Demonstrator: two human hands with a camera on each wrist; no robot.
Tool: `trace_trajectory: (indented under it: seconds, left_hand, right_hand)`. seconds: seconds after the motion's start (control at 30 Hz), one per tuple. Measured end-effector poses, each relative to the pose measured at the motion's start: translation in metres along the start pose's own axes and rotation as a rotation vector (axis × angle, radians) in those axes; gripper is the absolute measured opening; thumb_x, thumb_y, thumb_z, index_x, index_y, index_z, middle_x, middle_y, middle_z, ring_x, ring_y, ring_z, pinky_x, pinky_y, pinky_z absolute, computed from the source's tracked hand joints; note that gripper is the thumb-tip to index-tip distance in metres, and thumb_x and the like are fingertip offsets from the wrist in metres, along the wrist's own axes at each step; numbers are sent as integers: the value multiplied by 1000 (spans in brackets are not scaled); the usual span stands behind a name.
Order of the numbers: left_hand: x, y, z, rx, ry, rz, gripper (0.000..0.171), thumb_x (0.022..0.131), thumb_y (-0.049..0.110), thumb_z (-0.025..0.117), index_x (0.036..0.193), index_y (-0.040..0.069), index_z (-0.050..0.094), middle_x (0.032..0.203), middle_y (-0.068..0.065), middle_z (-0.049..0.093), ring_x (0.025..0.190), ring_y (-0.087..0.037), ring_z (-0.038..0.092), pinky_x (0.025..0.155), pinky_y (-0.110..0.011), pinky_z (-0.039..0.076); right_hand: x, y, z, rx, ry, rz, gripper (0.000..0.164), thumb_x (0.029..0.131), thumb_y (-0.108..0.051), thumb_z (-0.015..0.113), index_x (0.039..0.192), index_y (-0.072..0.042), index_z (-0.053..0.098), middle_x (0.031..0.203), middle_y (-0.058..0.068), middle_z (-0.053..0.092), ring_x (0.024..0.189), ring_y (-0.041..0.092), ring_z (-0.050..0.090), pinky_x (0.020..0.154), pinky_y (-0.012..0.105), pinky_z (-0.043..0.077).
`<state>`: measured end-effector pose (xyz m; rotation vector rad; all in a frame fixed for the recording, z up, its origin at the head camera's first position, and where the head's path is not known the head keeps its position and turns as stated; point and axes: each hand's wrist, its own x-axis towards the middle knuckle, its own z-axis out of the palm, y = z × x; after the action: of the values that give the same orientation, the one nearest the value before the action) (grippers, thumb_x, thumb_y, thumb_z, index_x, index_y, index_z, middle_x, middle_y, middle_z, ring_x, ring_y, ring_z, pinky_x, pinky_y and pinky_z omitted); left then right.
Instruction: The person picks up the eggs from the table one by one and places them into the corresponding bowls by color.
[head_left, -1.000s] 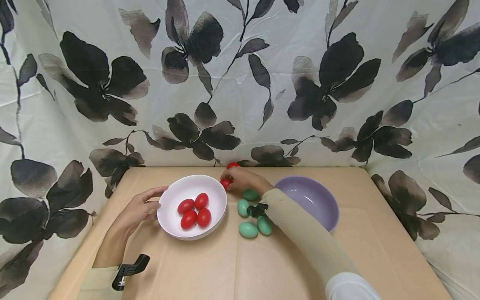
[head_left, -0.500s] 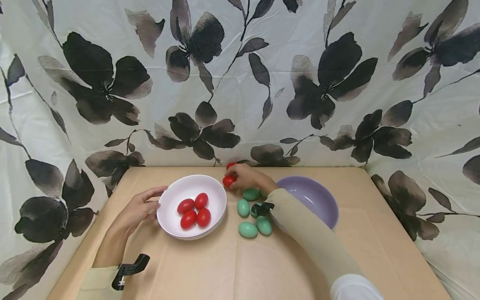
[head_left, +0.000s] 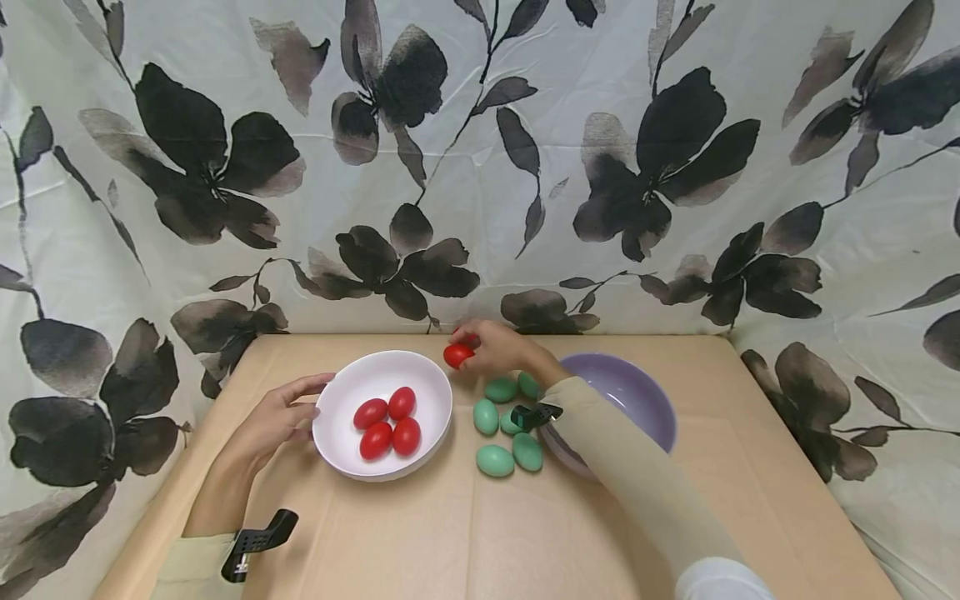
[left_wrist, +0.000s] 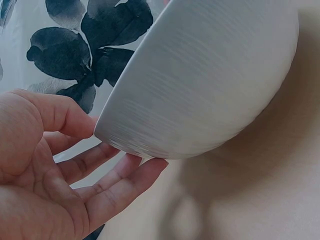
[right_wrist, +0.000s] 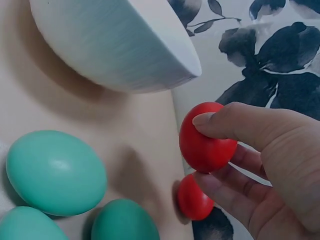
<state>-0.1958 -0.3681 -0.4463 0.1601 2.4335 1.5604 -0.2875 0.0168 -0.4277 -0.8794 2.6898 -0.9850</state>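
My right hand (head_left: 491, 346) pinches a red egg (right_wrist: 207, 137) between thumb and fingertips, held above the table near its back edge. Just under the fingers, a second red egg (right_wrist: 194, 197) lies on the table, mostly hidden by the hand in the head view. At the left, my left hand (head_left: 277, 421) touches the white bowl (head_left: 330, 433), with thumb and fingertips resting on its rim and outer wall (left_wrist: 200, 90). Several red eggs (head_left: 377, 441) lie inside this bowl.
Several green eggs (head_left: 495, 460) lie on the table between the bowls. A purple bowl (head_left: 630, 392) stands at the right, partly behind the right sleeve. A floral cloth (head_left: 525, 208) hangs along the table's back edge.
My right hand has lifted the red egg off the table and moved it slightly back and right. The left hand and the white bowl have stayed where they were.
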Motion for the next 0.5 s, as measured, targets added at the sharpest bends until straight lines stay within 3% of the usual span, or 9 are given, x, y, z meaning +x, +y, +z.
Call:
trace_trajectory:
  seconds: [0.2,0.5]
  left_hand:
    - [11,-1,-6,-3,-8,10,57,97,3,53,153,7,44,152,-24,43,115,-30,55,80,-36,58]
    - [26,-2,-11,-15,-35,48,57,97,3,54,153,6,43,151,-25,43,110,-26,56,77,-36,58]
  right_hand:
    - [2,-2,-5,21,1,-26,40,84,-5,78,124,-6,68,129,10,61,111,26,62,100,43,52]
    - [7,-5,-12,54,14,-43,43,86,-9,79,127,-8,66,129,8,62,109,25,64,98,39,54]
